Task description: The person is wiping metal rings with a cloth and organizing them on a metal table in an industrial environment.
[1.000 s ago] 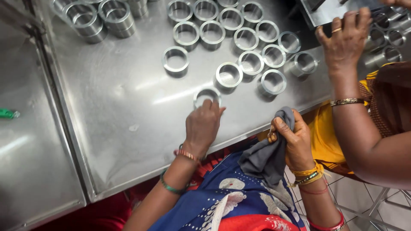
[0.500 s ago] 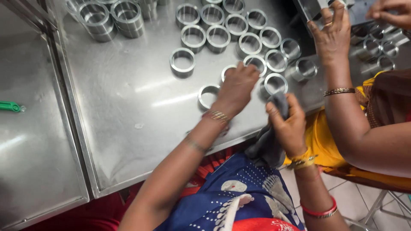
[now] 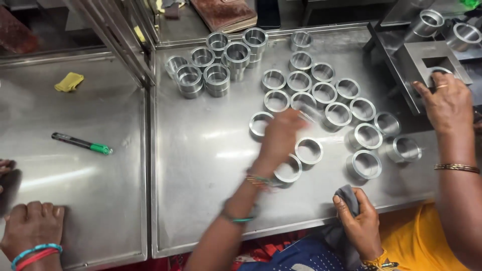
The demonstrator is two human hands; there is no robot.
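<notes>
Hands at a steel worktable (image 3: 201,165) | left hand (image 3: 281,135) is stretched, motion-blurred, over the short metal rings (image 3: 309,150) laid out in rows; whether a ring is gripped cannot be told | grey cloth (image 3: 346,198) is clutched in right hand (image 3: 359,223) at the table's near edge | co-worker's hand (image 3: 444,103) is rested on a metal block (image 3: 434,62) at right | green marker (image 3: 83,143) is seen lying well apart on the left table.

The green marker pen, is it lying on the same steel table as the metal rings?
No, the green marker pen lies on the left table, apart from the metal rings.
</notes>
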